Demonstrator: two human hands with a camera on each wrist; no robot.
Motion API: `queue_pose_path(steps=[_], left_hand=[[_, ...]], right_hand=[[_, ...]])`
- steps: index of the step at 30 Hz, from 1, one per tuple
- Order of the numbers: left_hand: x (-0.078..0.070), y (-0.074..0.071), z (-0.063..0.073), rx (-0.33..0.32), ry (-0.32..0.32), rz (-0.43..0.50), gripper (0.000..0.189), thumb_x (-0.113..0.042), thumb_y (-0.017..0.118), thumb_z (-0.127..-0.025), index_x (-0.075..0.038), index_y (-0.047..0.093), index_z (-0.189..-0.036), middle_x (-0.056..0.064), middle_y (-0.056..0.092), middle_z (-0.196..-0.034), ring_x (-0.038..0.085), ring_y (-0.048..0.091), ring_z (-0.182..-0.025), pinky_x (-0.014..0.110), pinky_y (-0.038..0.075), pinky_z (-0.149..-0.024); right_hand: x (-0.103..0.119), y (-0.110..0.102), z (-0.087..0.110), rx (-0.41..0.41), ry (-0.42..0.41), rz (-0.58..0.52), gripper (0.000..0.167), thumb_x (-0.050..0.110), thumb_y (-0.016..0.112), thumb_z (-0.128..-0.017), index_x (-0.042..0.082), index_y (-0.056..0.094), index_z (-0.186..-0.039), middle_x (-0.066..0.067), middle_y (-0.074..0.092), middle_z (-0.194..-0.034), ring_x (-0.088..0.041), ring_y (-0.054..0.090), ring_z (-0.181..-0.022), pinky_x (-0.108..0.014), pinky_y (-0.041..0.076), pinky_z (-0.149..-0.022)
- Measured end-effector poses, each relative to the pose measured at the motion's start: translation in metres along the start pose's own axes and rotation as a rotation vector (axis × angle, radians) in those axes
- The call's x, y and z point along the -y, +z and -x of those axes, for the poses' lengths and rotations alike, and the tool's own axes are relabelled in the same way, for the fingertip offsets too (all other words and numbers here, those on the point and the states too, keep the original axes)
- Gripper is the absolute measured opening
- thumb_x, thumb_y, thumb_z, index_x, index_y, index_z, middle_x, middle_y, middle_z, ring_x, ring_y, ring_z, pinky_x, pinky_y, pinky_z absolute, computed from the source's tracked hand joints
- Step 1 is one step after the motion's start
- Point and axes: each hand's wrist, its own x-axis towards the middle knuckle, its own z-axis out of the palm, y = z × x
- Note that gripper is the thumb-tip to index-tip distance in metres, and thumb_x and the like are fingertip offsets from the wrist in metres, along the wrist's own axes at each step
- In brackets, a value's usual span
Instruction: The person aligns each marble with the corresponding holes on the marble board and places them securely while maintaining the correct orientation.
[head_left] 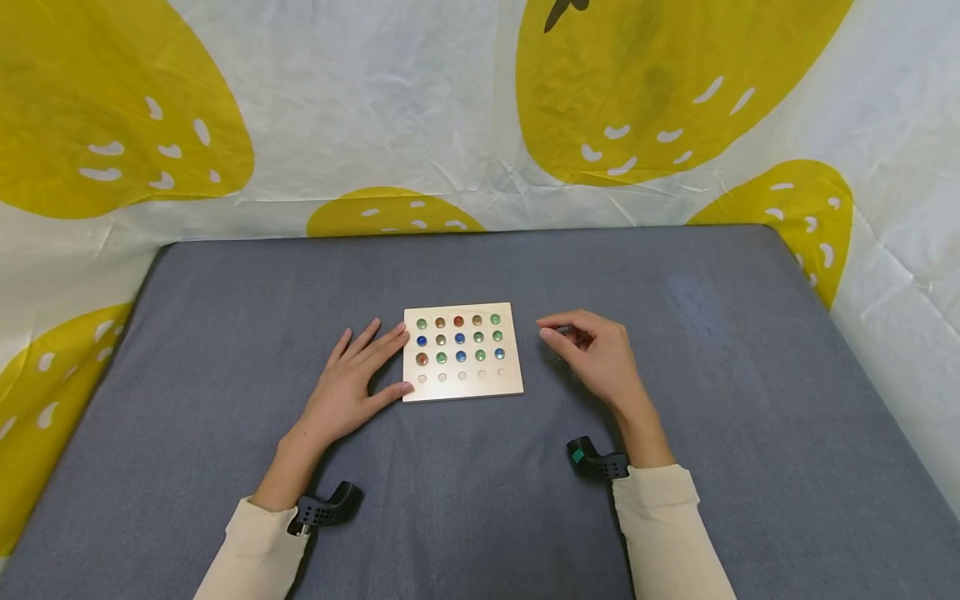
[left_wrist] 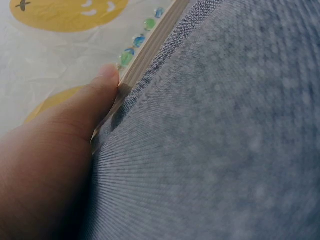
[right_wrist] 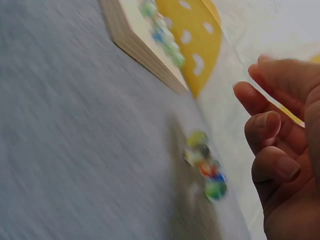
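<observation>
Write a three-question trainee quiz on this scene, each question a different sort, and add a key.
1. Multiple choice: in the head view, which row on the pale, rectangular wooden board holds no round, glassy coloured marbles? (a) top (b) second from top (c) bottom
2. True or false: the bare left hand is apart from the board.
3. Short answer: which hand is nearer the loose, glassy marbles on the grey cloth?

Key
1. c; its round hollows are empty.
2. False; it touches the board's left edge.
3. The bare right hand.
</observation>
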Motion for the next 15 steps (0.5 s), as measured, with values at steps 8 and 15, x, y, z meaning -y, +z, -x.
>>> queue_pose_path(steps=[8, 15], left_hand=[[0.0, 0.0, 0.0, 0.001, -0.001, -0.001, 0.073, -0.053, 0.063, -0.087, -0.02, 0.04, -0.148, -0.001, 0.037, -0.151, 0.028, 0.021, -0.142, 0.052, 0.006, -0.114], [0.0, 0.001, 0.001, 0.005, -0.002, -0.004, 0.073, -0.053, 0.063, -0.087, -0.021, 0.039, -0.149, -0.002, 0.036, -0.151, 0.028, 0.021, -0.143, 0.052, 0.006, -0.114]], right_hand=[[0.022, -0.029, 0.005, 0.034, 0.054, 0.006, 0.017, 0.001, 0.072, -0.084, -0.002, 0.073, -0.101, -0.013, 0.068, -0.084, -0.017, 0.049, -0.055, -0.02, 0.037, -0.047], [0.017, -0.03, 0.008, 0.093, 0.012, 0.066, 0.017, 0.0, 0.076, -0.08, -0.002, 0.074, -0.096, -0.011, 0.065, -0.077, -0.018, 0.049, -0.056, -0.022, 0.038, -0.05]])
